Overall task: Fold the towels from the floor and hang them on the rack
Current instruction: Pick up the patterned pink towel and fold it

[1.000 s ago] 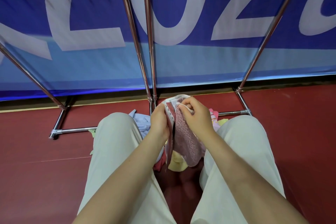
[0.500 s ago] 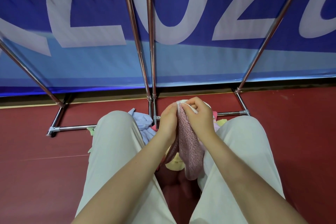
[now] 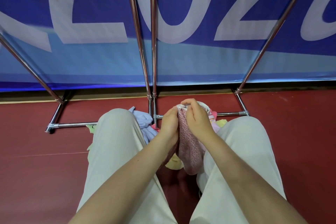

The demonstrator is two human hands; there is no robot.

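Note:
A pink speckled towel (image 3: 189, 148) with a white edge hangs folded lengthwise between my knees. My left hand (image 3: 170, 123) grips its left side near the top, and my right hand (image 3: 197, 118) pinches the top edge with curled fingers. Behind my hands a pile of towels lies on the red floor: a light blue one (image 3: 143, 122), a yellow one (image 3: 173, 163) and bits of pink and patterned cloth (image 3: 213, 116). The chrome rack (image 3: 152, 45) stands just beyond, its poles rising out of view; its top bars are hidden.
My knees in cream trousers (image 3: 116, 142) frame the pile on both sides. The rack's base bars (image 3: 72, 124) lie on the red floor (image 3: 36, 160). A blue banner (image 3: 181, 60) with big white digits stands right behind the rack.
The towel was spread wider between my hands a second ago; now its halves are brought together into a narrow hanging strip. My hands rose slightly and closed toward each other.

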